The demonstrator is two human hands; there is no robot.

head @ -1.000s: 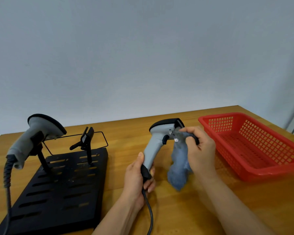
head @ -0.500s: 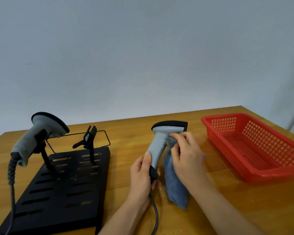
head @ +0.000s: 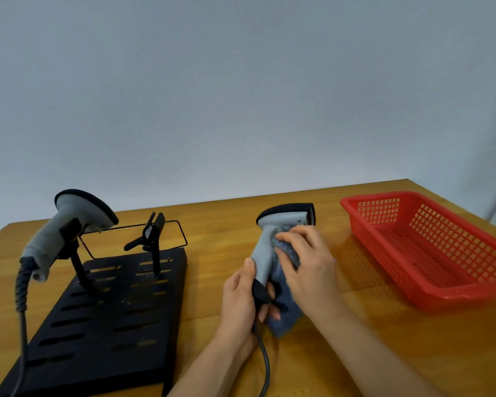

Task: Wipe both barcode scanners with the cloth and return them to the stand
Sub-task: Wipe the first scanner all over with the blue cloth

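Between stand (head: 103,316) and basket (head: 430,247), left hand (head: 241,305) grips scanner (head: 272,239); right hand (head: 307,265) presses cloth (head: 287,313) against it; table (head: 413,353) bare nearby.

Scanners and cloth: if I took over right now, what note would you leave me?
Left hand: grip closed on the handle of the held scanner.
Right hand: presses the blue cloth against that scanner's neck.
Other scanner sits in the left holder of the black stand; the right clip is empty.
Done: wiping under way; whether the other scanner was wiped can't be told.
Left: finish, return the scanner to the clip.
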